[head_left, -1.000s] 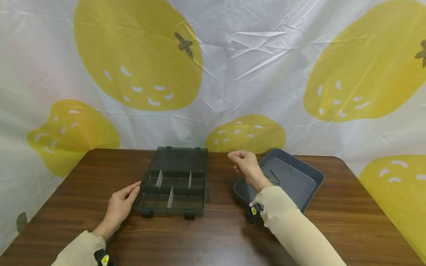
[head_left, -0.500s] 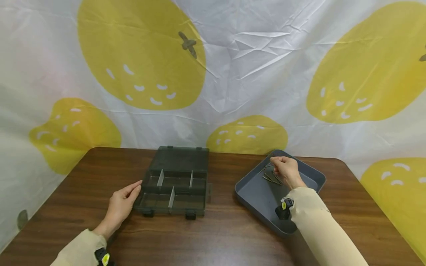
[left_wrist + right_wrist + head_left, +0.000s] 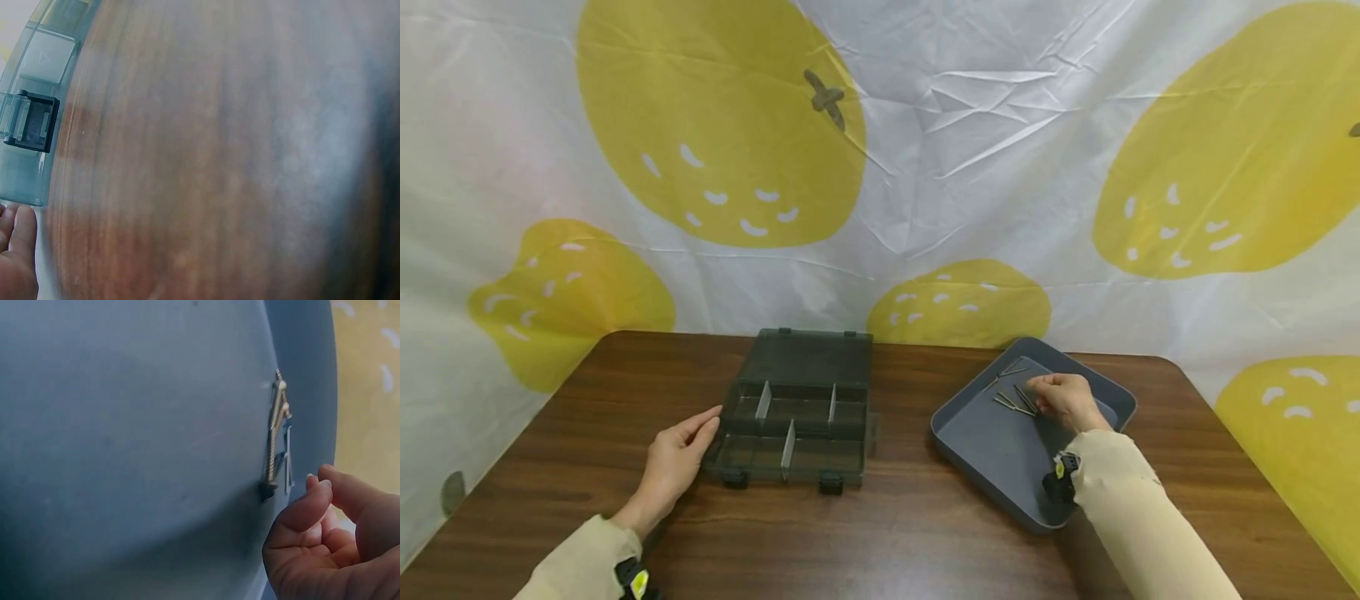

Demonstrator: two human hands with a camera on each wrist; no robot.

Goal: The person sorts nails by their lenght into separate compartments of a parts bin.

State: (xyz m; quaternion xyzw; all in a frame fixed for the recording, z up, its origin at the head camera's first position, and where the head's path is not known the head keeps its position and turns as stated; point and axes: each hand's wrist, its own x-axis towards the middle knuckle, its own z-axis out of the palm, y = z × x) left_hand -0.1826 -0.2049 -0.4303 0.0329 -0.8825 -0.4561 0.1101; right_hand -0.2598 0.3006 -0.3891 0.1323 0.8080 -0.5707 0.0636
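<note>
My left hand (image 3: 670,462) rests at the left side of a dark translucent compartment box (image 3: 808,358), its fingertips touching the edge. The lid is laid back, and pale dividers part the inside. In the left wrist view, thumb and fingers meet the box end below a black latch (image 3: 31,122). Over the grey tray (image 3: 992,454), my right hand (image 3: 1067,402) is low, fingers curled and thumb close to the index finger. No object shows between these tips in the right wrist view. Several long thin screws (image 3: 272,450) lie on the tray floor beside the fingertips.
Both containers stand on a brown wood-grain table (image 3: 895,542), with a strip of table between them. A white cloth (image 3: 910,183) with yellow fruit prints hangs right behind the table's back edge.
My right hand has moved right from the tray's left edge to over its floor, then slightly farther right. The left hand and the box have stayed in place.
</note>
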